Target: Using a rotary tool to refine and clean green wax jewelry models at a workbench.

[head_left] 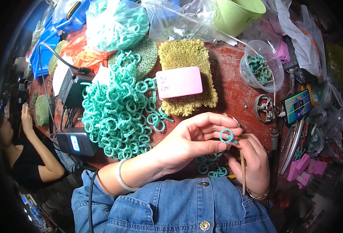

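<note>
My left hand [196, 136] pinches a small teal toothed ring [221, 134] with a short stem between thumb and fingers. Close against it, my right hand [255, 165] is closed around a slim tool with a wooden handle [243, 171]; the tool's working end is hard to make out near the left fingertips. Below the hands, a few more teal rings [217, 171] lie at the table's near edge, partly covered. A large heap of similar teal rings [115, 112] is piled left of my left hand.
A pink block [179, 82] rests on a yellow sponge-like pad [187, 50]. Right of it stands a clear tub [279, 73] with teal scraps, near a lit phone [297, 106] and pink blocks [305, 169]. Black boxes [76, 87] with cables are left; another person [35, 155] sits there.
</note>
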The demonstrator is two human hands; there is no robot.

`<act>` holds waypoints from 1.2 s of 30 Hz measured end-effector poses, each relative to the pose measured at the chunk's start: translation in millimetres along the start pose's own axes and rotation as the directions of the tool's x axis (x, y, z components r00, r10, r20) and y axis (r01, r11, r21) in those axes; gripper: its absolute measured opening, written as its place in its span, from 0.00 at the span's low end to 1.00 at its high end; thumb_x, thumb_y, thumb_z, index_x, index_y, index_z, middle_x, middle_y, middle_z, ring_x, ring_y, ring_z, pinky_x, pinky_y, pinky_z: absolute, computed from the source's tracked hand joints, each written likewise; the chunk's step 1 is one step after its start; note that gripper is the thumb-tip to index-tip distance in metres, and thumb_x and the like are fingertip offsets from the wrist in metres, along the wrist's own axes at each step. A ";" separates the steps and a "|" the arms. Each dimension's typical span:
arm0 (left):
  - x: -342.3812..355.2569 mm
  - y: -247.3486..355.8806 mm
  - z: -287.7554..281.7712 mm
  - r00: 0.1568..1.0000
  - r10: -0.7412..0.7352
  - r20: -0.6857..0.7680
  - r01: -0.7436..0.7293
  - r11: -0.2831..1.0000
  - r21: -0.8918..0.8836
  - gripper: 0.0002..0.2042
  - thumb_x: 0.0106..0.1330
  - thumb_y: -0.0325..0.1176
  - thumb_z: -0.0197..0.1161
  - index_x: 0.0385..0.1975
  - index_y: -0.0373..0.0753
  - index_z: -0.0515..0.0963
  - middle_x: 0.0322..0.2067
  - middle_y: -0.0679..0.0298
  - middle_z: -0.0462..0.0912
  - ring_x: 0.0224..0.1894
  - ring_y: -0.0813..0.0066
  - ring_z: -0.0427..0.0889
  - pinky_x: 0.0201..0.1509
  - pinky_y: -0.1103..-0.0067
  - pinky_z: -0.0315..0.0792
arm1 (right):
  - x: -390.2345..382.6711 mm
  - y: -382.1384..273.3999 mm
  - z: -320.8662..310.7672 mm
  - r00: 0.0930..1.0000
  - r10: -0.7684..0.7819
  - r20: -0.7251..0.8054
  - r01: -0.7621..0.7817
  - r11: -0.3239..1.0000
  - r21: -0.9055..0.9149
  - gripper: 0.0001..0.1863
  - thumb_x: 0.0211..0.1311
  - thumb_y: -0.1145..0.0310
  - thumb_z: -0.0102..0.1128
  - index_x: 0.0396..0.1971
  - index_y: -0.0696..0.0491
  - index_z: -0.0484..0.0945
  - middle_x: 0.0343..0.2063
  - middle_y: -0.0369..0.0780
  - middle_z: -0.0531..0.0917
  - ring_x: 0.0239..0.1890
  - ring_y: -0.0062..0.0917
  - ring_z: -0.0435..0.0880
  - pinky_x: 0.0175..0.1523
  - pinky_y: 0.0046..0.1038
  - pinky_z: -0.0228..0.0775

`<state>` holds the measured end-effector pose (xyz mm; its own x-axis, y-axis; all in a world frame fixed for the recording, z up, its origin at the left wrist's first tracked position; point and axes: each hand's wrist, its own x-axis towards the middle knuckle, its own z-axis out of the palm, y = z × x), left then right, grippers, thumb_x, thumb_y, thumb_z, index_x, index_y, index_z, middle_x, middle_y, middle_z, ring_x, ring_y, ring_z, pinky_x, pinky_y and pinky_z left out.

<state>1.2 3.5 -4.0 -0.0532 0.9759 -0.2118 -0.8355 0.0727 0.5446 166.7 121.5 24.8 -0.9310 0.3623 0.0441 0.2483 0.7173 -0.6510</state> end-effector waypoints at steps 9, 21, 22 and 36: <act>-3.0 3.0 1.5 0.996 -0.059 -0.071 0.052 0.994 -0.097 0.18 0.65 0.25 0.59 0.54 0.35 0.69 0.47 0.61 0.78 0.49 0.75 0.77 0.49 0.79 0.72 | 2.5 -1.4 -1.7 0.999 -0.033 -0.014 0.033 0.999 -0.007 0.22 0.37 0.83 0.62 0.40 0.60 0.72 0.32 0.47 0.74 0.36 0.43 0.76 0.41 0.38 0.70; -0.7 2.6 8.1 0.967 -0.239 -0.086 0.246 0.964 0.095 0.17 0.67 0.32 0.59 0.54 0.32 0.71 0.41 0.63 0.80 0.36 0.81 0.78 0.33 0.86 0.73 | -2.4 -3.4 -6.2 0.945 -0.033 -0.325 0.101 0.976 0.195 0.23 0.42 0.82 0.68 0.42 0.58 0.74 0.35 0.43 0.81 0.30 0.26 0.78 0.36 0.24 0.72; -0.9 2.5 8.3 0.965 -0.258 -0.050 0.262 0.960 0.095 0.18 0.68 0.32 0.58 0.55 0.32 0.71 0.41 0.63 0.80 0.36 0.80 0.78 0.33 0.85 0.73 | -2.0 -3.6 -5.9 0.947 -0.059 -0.315 0.128 0.971 0.203 0.23 0.42 0.82 0.68 0.43 0.58 0.73 0.35 0.43 0.82 0.31 0.26 0.79 0.35 0.23 0.72; -3.4 2.7 3.6 0.978 -0.195 0.074 0.201 0.976 -0.083 0.18 0.69 0.27 0.54 0.57 0.32 0.68 0.51 0.55 0.77 0.44 0.75 0.78 0.42 0.81 0.74 | -7.8 1.8 1.5 0.896 -0.086 -0.435 0.212 0.945 0.250 0.21 0.46 0.79 0.70 0.41 0.57 0.73 0.33 0.42 0.80 0.32 0.24 0.77 0.33 0.21 0.69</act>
<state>1.0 1.1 1.1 0.1515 0.9556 -0.2528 -0.8717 0.2498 0.4216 174.0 119.1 22.2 -0.7393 0.5220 0.4253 -0.0296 0.6058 -0.7951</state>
